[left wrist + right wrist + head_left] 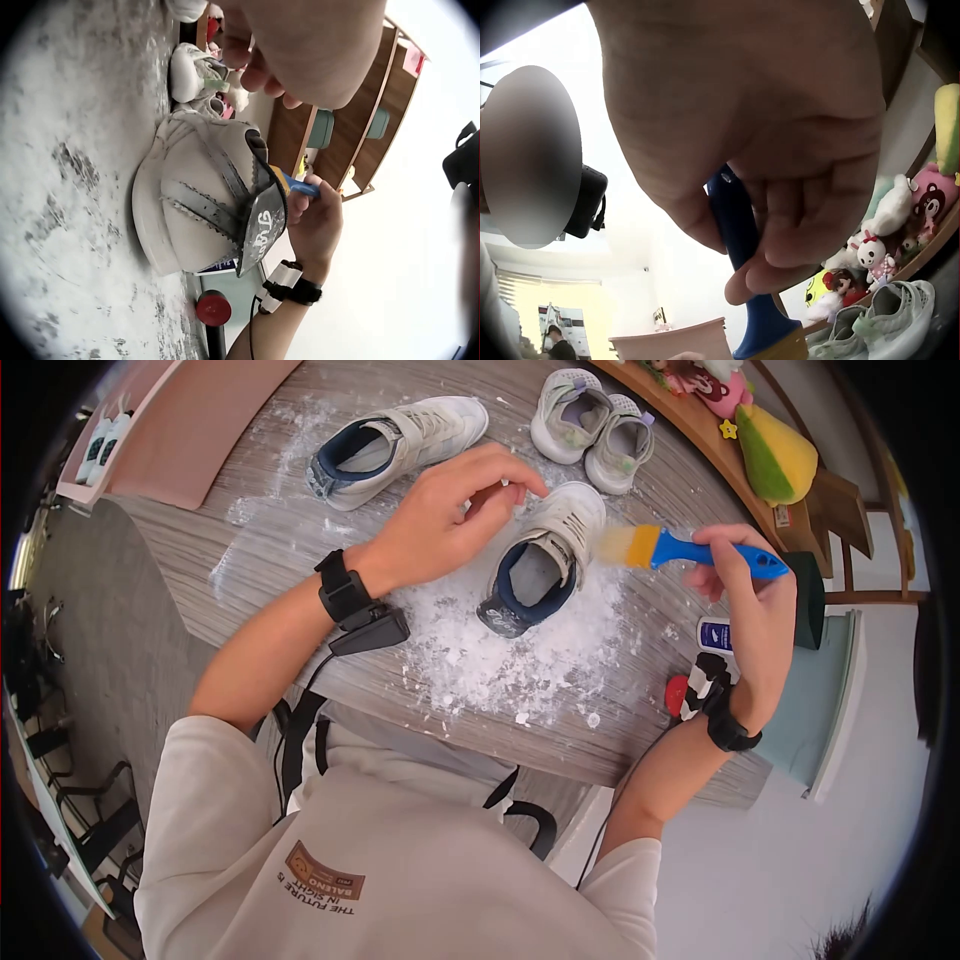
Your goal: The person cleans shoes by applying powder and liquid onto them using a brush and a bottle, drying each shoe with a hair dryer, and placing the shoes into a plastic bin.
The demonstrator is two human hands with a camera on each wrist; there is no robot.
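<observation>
A pale sneaker [575, 520] with a dark blue lining stands in white powder on the table. My left hand [455, 510] is at its toe end, fingers loosely bent with nothing in them; in the left wrist view those fingers [255, 75] hang above the shoe. My right hand [750, 595] grips the blue handle of a paintbrush [725, 555], which has a yellow ferrule. Its pale bristles overlap the sneaker's right side in the head view. In the right wrist view, fingers and thumb wrap the brush handle [735, 217].
The matching sneaker [370, 450] lies at the back left, and a smaller pair of shoes [590, 430] stands behind. White powder [470, 660] spreads over the table. A white-and-blue container [714, 634] and a red round object [677, 693] are near my right wrist. Plush toys [780, 455] fill a shelf.
</observation>
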